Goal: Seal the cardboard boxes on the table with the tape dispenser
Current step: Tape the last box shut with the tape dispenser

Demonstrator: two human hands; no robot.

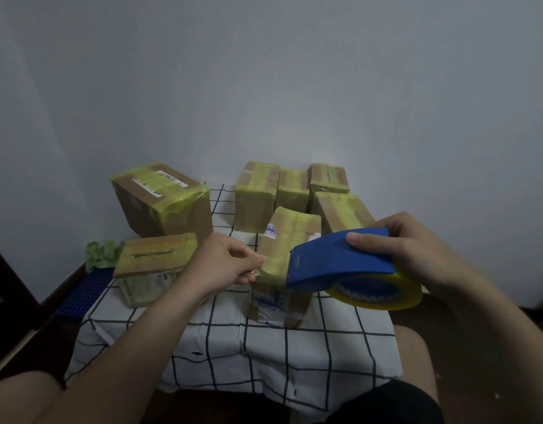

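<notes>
Forearms reach up from the lower edge. Left hand, at centre, pinches the tape end; right hand, centre right, grips the tape dispenser

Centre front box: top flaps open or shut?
Shut. Flaps of the centre front box lie flat under yellowish tape; left hand pinches the tape end, right hand grips the tape dispenser.

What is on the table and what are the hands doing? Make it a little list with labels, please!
table cover: white cloth with black grid lines
boxes: seven cardboard boxes, all wearing yellowish tape
box being worked on: middle box, between the hands
left hand: fingers pinch what looks like the tape end
right hand: holds the blue tape dispenser
tape roll: yellow, on the dispenser
</notes>
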